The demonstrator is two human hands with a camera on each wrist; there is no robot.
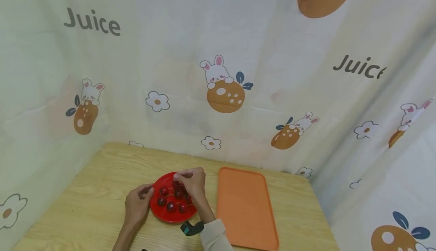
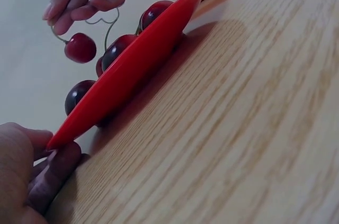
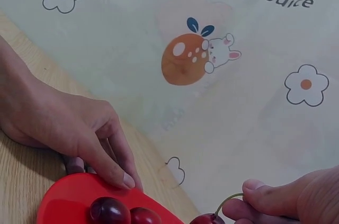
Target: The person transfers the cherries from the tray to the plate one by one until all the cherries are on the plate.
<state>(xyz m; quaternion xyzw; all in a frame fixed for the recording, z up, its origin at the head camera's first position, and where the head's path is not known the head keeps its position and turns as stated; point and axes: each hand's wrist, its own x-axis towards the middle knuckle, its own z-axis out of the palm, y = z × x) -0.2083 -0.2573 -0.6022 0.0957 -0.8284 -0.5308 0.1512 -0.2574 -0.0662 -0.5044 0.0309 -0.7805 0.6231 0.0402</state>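
A round red plate [image 1: 162, 214] holds several dark red cherries [image 1: 171, 206] with thin stems. At the plate's left rim, my left hand [image 1: 135, 206] pinches the edge between thumb and fingers; the left wrist view shows the fingers reaching under the rim. Over the plate's far right side, my right hand [image 1: 195, 184] pinches the green stem of one cherry [image 2: 80, 48]. That cherry hangs below the fingertips, apart from the plate in the left wrist view. Part of the plate's right side is hidden by the right hand and wrist.
To the plate's right lies an orange rectangular tray [image 1: 243, 205] with a raised rim. Both stand on a light wood-grain table [image 1: 88, 201]. A pale curtain [image 1: 170, 61] printed with rabbits, fruit and flowers rises behind and beside the table.
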